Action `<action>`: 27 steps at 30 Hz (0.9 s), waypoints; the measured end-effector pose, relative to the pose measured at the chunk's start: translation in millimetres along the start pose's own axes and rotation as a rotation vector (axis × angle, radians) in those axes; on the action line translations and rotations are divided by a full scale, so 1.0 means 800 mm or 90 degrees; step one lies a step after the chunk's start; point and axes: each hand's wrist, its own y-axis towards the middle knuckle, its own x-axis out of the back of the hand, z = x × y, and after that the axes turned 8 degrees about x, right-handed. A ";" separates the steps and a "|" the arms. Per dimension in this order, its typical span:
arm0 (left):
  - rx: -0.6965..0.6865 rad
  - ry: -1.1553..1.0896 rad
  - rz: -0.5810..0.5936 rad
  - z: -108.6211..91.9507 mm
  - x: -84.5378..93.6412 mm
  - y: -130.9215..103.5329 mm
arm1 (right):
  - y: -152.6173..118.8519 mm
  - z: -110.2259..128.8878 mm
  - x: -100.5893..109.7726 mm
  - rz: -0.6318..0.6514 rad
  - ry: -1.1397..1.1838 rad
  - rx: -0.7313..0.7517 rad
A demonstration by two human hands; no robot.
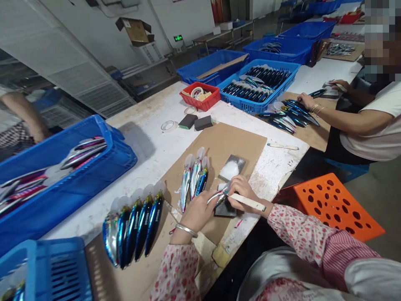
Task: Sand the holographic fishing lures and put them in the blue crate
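Note:
My left hand (196, 214) is closed around a silvery fishing lure (215, 198), partly hidden by the fingers. A flat, white-handled tool (249, 202) is gripped in my right hand (242, 190), its tip against the lure's end; the tip's kind is hidden. Beneath both hands lies a dark block (226, 210) on the cardboard sheet (236, 140). Just beyond them, another dark block (240, 162) carries a white pad or powder. Several silver and blue lures (185, 188) lie near my left hand. Farther left, a row of blue lures (145, 228) with clear lips lies side by side.
Blue crates (125, 161) flank the table's left side. At the back are two dark sponge blocks (203, 123), a tape roll (167, 125), a red basket (214, 102) and a crate of lures (227, 100). A co-worker's hand (305, 101) handles lures at right; an orange stool (363, 209) stands below.

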 end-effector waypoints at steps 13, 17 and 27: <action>0.002 -0.063 0.005 0.000 -0.003 0.003 | -0.003 -0.001 -0.011 -0.042 -0.082 0.041; 0.016 -0.051 0.005 -0.005 -0.001 0.001 | -0.004 -0.002 -0.012 -0.046 -0.078 0.053; 0.042 0.016 0.007 -0.017 0.002 -0.004 | -0.005 -0.003 -0.009 -0.023 -0.067 0.050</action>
